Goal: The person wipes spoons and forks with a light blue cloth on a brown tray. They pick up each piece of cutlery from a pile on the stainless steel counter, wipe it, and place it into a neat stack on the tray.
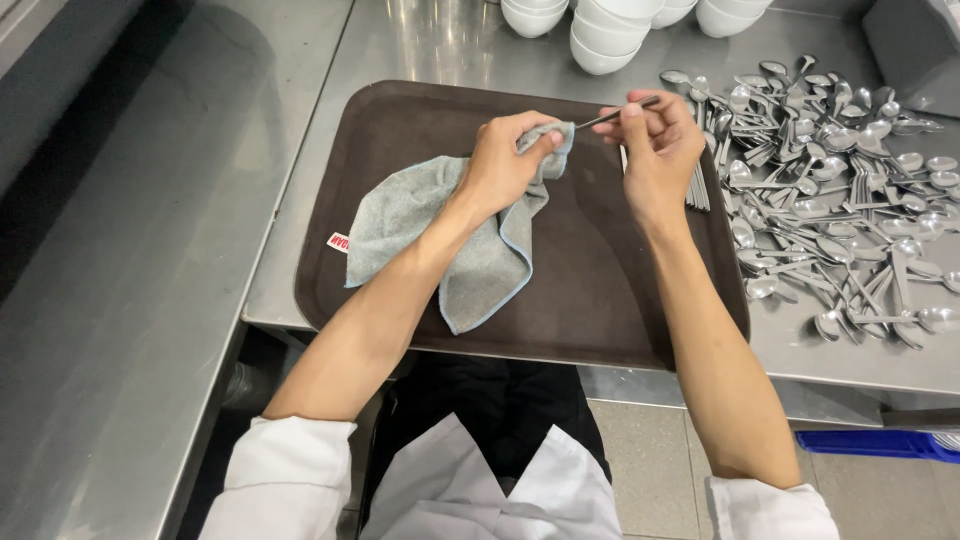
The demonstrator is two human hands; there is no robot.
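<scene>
Over a dark brown plastic tray [400, 130], the left hand [500, 165] bunches a grey-blue microfibre cloth [420, 215] around a slim metal utensil [612, 116] pinched by the right hand [658, 150].

Bare tray [600, 290] lies open below the cloth [450, 230]; spoon pile [850, 190] and bowls [600, 30] crowd right and far sides.

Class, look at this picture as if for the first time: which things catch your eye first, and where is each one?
At the centre, the left hand grips a grey cloth over a dark brown tray, while the right hand holds a thin piece of cutlery whose end goes into the cloth. To the right, a big heap of spoons covers the steel counter. White bowls stand stacked along the far edge.
</scene>
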